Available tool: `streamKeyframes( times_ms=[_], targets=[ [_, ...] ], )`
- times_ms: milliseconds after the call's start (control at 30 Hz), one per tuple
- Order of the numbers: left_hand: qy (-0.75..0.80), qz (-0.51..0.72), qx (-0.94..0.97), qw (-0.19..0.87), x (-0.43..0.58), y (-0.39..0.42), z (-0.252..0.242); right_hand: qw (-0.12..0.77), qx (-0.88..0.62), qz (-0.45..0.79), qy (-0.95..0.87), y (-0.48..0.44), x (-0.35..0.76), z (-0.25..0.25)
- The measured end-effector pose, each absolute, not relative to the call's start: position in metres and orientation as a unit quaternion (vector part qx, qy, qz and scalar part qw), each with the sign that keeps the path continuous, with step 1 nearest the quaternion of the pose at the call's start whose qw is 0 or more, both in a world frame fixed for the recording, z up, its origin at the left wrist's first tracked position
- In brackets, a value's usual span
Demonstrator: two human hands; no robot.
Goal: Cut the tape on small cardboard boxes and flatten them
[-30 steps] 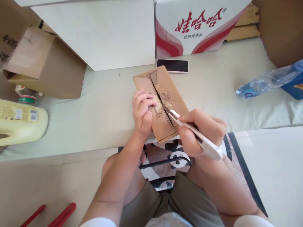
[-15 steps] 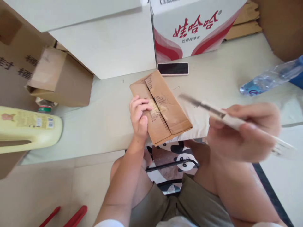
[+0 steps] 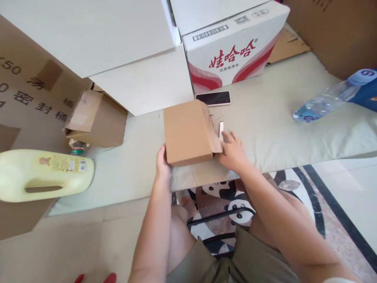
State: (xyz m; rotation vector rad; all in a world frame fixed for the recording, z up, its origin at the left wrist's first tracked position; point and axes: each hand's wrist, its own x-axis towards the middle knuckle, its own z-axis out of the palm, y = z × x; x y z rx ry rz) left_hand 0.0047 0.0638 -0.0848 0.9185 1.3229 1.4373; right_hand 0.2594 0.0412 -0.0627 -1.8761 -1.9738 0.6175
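Note:
A small brown cardboard box stands on the pale padded surface in front of me, its plain side up. My left hand grips its near left corner, fingers hidden behind the box. My right hand presses against the box's right side by the torn flap edge, fingers partly spread. A white utility knife lies on the surface just beyond my right fingers, free of my grip.
A black phone lies behind the box. A red-and-white carton and white boxes stand at the back. A water bottle lies at right, a yellow jug and a brown carton at left.
My right hand set the knife down beside the box and came back to the box's right side. The box has been turned, so its cut seam no longer faces up.

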Motion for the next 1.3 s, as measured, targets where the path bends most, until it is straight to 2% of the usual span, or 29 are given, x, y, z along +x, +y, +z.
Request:
streamKeyframes(
  times_ms=[200, 300, 600, 767, 933, 1133, 1300],
  targets=[
    [0.519, 0.607, 0.341, 0.496, 0.019, 0.061, -0.076, 0.380, -0.520, 0.272, -0.715, 0.038, 0.258, -0.053],
    [0.512, 0.603, 0.377, 0.482, 0.022, 0.062, -0.071, 0.435, -0.474, 0.333, -0.689, 0.033, 0.261, -0.053],
    [0.491, 0.641, 0.305, 0.506, 0.021, 0.061, -0.055, 0.444, -0.483, 0.392, -0.645, 0.029, 0.260, -0.063],
    [0.510, 0.581, 0.294, 0.562, 0.011, 0.061, -0.050, 0.445, -0.578, 0.388, -0.563, 0.031, 0.258, -0.062],
    [0.520, 0.619, 0.332, 0.485, -0.001, 0.061, -0.049, 0.462, -0.595, 0.380, -0.537, 0.032, 0.254, -0.062],
    [0.451, 0.603, 0.395, 0.526, -0.007, 0.054, -0.048, 0.517, -0.577, 0.406, -0.485, 0.031, 0.253, -0.065],
    [0.413, 0.563, 0.529, 0.483, -0.006, 0.057, -0.066, 0.570, -0.581, 0.410, -0.412, 0.029, 0.254, -0.066]
  ],
)
